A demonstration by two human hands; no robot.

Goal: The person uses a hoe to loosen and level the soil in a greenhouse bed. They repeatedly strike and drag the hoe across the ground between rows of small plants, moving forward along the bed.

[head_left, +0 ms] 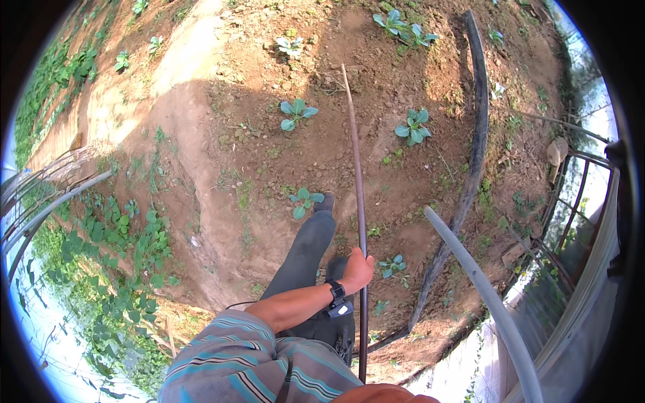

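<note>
My left hand (357,270) is closed around a long brown wooden handle (356,154), in the lower middle of the view. The handle runs from the lower edge, past my legs, to a pale, narrow far end on the soil. I cannot make out whether a tool head is fixed there. At the lower edge, a patch of bare skin shows beside the handle's near end, and my right hand's fingers are hidden. Leafy seedlings (297,114) grow on both sides of the handle. Another seedling (304,202) stands right beside my shoe (325,201).
A dark hose-like pipe (479,121) lies along the bed on the right. Nearer, a grey curved pole (484,285) rises from the lower right. Creeping green vines (127,235) and bent poles (57,201) are at left. Plastic sheeting (584,289) hangs at the far right.
</note>
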